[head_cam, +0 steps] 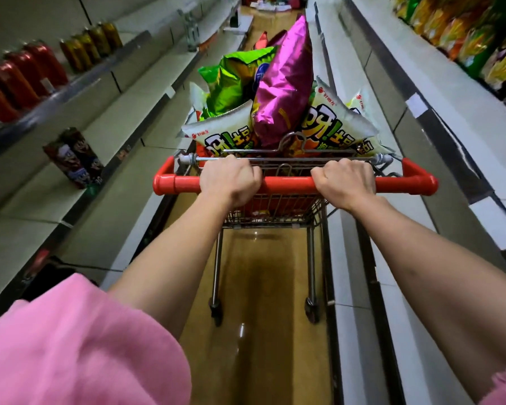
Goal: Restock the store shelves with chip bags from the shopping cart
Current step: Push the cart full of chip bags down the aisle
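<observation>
Both hands (287, 178) around red cart handle (287, 182), mid-aisle

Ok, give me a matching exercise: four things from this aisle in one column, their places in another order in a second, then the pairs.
Things:
1. purple bag
2. red cans
3. left hand
4. green bag

Places:
A. on a left-side shelf
B. gripping the cart handle
C. upright in the middle of the cart
D. in the cart, left of the purple bag

Pairs: 1-C, 2-A, 3-B, 4-D
</observation>
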`<act>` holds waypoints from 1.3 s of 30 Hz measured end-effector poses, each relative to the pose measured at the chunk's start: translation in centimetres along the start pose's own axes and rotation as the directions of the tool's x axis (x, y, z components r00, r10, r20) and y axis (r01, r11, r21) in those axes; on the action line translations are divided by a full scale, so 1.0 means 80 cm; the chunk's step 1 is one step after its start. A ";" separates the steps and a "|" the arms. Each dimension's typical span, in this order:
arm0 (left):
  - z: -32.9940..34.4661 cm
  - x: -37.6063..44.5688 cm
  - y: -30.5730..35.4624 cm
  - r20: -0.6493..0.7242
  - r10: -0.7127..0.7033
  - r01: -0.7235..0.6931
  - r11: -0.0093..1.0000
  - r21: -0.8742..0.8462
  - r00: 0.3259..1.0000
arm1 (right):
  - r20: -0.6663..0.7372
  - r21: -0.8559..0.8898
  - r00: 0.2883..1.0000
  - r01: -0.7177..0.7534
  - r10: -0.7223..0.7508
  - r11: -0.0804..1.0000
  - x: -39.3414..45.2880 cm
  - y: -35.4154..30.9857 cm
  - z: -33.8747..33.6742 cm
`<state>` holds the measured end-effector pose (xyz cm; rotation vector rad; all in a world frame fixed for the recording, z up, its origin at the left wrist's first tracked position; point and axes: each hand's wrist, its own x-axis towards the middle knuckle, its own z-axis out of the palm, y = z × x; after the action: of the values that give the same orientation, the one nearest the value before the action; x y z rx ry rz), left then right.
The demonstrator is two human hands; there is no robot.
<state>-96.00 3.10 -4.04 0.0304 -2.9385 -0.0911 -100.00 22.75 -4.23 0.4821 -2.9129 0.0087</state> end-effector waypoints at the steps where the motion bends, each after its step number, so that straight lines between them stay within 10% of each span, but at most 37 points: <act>1: 0.002 0.015 -0.007 -0.001 0.004 -0.004 1.000 0.002 1.000 | -0.002 0.005 1.000 -0.002 0.002 1.000 0.015 -0.002 0.003; 39: 0.114 0.633 -0.214 -0.002 0.077 -0.077 0.996 0.037 0.997 | -0.034 -0.012 0.995 -0.099 0.099 0.995 0.632 -0.019 0.118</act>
<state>-147.18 -14.76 -3.97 -0.0777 -2.9339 -0.0255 -148.19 4.83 -4.10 0.3320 -2.8989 0.0112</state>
